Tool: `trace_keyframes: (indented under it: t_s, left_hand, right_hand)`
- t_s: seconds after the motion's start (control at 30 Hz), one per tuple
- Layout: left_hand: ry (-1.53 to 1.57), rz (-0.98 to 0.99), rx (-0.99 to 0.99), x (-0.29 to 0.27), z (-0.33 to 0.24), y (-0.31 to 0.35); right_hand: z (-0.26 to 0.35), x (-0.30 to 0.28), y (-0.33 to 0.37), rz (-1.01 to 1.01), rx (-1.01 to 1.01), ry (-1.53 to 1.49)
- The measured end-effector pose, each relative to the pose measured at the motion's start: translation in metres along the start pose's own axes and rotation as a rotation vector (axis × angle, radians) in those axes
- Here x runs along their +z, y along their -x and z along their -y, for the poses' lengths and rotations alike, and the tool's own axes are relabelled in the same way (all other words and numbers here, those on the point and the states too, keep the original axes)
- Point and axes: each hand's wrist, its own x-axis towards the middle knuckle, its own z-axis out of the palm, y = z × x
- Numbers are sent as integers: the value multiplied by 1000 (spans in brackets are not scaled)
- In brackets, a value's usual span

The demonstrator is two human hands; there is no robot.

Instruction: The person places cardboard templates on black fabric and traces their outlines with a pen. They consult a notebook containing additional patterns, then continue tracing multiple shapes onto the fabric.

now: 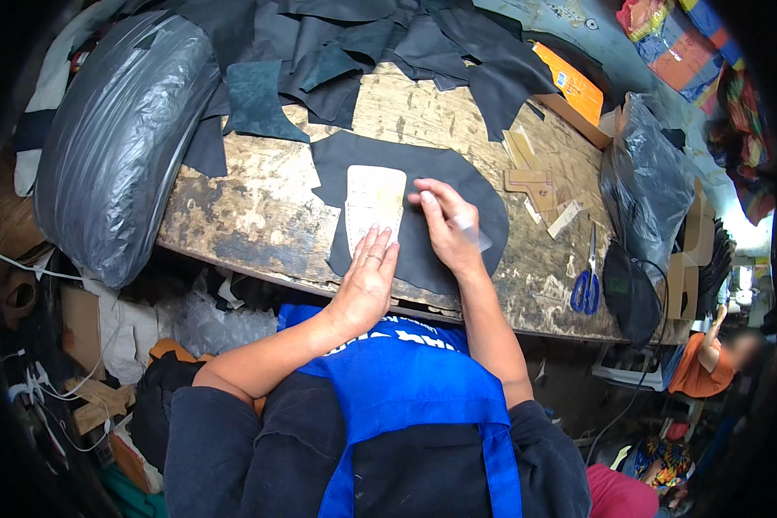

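Observation:
A dark piece of leather (475,186) with an uneven outline lies flat at the table's near edge. On top of it rests a pale cardboard template (376,190) with faint marks. My left hand (367,281) is laid flat over the template's near end, fingers stretched out, a ring on one finger. Just right of the template, my right hand (447,226) hovers over or rests on the leather, its fingers curled. Something clear and blurred (483,241) shows beside that hand's palm; its kind cannot be told.
Blue-handled scissors (586,289) and small brown card templates (533,186) lie to the right on the worn wooden table (242,211). Dark leather pieces (337,52) cover the back. Plastic-wrapped bundles (116,147) flank the left, an orange box (571,86) the far right. Another person (704,367) sits at right.

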Motion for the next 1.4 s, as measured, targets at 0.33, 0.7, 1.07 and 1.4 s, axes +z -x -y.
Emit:
trace_keyframes:
  t_s: [0.33,0.7,1.07,1.4]
  left_hand:
    - [402,-176,-146,-9,5,4]
    - [-164,-30,-353,-54,43,0]
    - [-190,-21,-370,-56,35,-3]
    - [-183,179,50,-46,15,-31]
  right_hand:
    - [-16,0,0,137,-317,588]
    - [-9,2,1,133,-319,599]
    - [-13,2,0,121,-320,580]
    - [-13,2,0,120,-335,587]
